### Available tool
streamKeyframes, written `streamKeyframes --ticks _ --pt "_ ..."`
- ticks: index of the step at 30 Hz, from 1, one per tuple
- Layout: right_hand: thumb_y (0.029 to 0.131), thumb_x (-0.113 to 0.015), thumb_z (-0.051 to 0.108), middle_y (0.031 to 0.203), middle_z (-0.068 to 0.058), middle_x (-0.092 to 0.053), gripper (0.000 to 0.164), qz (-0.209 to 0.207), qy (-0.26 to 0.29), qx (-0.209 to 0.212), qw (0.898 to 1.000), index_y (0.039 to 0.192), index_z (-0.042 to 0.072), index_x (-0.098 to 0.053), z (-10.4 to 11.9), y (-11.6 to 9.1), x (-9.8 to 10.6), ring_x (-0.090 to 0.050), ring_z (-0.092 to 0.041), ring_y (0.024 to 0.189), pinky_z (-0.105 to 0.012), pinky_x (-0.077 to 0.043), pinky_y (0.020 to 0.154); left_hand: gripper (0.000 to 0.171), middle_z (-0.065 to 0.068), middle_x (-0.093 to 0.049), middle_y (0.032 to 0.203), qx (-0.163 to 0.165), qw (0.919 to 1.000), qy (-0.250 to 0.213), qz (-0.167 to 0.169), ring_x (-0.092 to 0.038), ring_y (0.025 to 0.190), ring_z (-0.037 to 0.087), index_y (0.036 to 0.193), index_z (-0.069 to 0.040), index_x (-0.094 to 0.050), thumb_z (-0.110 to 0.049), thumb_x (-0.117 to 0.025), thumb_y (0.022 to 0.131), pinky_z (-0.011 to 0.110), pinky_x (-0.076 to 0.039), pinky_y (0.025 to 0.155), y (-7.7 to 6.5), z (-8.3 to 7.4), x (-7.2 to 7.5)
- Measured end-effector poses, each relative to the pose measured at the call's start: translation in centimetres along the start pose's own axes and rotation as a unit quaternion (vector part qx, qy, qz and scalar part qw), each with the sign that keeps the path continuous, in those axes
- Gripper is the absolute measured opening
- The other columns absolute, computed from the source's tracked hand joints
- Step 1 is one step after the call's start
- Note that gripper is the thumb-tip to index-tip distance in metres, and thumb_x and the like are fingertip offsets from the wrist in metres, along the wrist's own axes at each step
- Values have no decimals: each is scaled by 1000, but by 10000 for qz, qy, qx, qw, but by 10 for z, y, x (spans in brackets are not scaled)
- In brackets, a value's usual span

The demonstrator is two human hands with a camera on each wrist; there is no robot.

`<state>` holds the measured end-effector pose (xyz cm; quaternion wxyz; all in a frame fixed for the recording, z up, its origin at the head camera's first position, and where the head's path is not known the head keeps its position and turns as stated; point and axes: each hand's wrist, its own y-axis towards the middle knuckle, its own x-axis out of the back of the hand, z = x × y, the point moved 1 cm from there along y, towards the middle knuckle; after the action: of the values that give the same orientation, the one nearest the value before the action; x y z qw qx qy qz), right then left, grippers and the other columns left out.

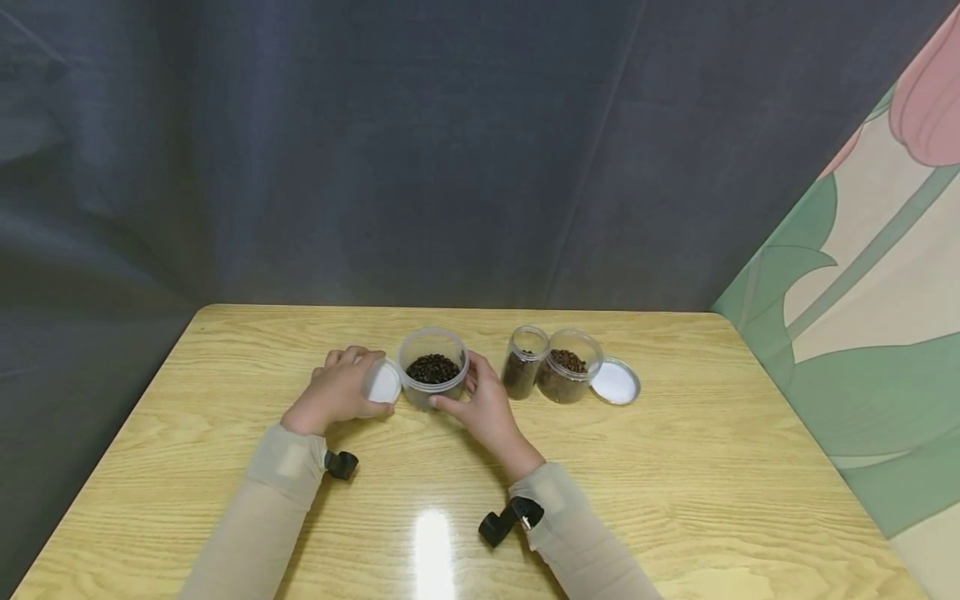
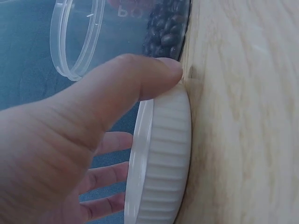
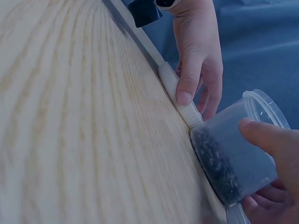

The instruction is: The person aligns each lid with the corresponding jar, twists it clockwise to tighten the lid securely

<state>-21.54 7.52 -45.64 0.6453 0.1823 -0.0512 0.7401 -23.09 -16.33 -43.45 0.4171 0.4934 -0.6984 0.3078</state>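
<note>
My left hand [image 1: 341, 387] holds a white ribbed lid [image 2: 163, 158] by its edge, thumb on the near side and fingers around the far side. The lid lies on the table with its hollow side up, right beside a clear plastic jar [image 3: 238, 140]. Dark beans [image 1: 432, 369] fill the lower part of this open jar, which stands upright. From the right, my right hand [image 1: 487, 408] grips the jar, its thumb on the near wall and its fingers behind.
To the right stand a narrow clear jar [image 1: 517, 375] and a wider open jar [image 1: 564, 385], both with brown contents. A white lid with a metallic rim [image 1: 616, 382] lies beside them. The wooden table [image 1: 675, 492] ends at a dark curtain [image 1: 412, 167].
</note>
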Motion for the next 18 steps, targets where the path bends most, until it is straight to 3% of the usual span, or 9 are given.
streamKeyframes --ticks 18 --pt "80 -87 9 145 -31 -47 85 58 -47 295 9995 146 -13 -37 -2 -2 0 -55 -40 130 -40 -44 110 88 25 -48 143 98 9999 -22 -13 -40 124 49 148 -2 -49 -43 -84 78 67 -43 89 -1 5 1"
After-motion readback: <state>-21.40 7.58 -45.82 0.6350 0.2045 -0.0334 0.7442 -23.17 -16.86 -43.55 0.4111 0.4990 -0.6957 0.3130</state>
